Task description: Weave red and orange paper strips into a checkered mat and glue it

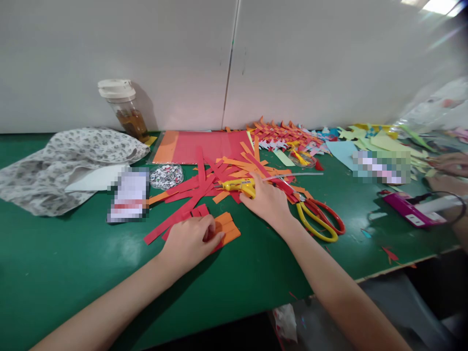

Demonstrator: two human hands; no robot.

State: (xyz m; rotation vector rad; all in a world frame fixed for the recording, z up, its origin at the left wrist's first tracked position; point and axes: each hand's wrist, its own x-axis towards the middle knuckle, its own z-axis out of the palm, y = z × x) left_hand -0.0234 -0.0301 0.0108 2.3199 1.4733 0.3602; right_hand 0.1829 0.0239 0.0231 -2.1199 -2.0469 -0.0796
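My left hand (190, 239) rests low over a small piece made of orange and red paper strips (229, 228), fingers curled against it and thumb along its edge. My right hand (266, 201) is closed around a yellow hot glue gun (238, 185), whose nozzle points left; a clear glue stick (300, 174) sticks out behind it to the right. Under and around the glue gun lies a heap of loose red and orange paper strips (204, 178). Scissors (316, 222) with one yellow and one red handle lie just right of my right hand, their blades partly over the strips.
Left on the green table (73, 273) are a patterned cloth (84, 151), a tea bottle (126, 109), a blurred card (129, 195) and a bag of googly eyes (166, 176). Paper pinwheels (285, 134) lie behind. Rightward are a magenta device (409, 209) and another person's hands (449, 163).
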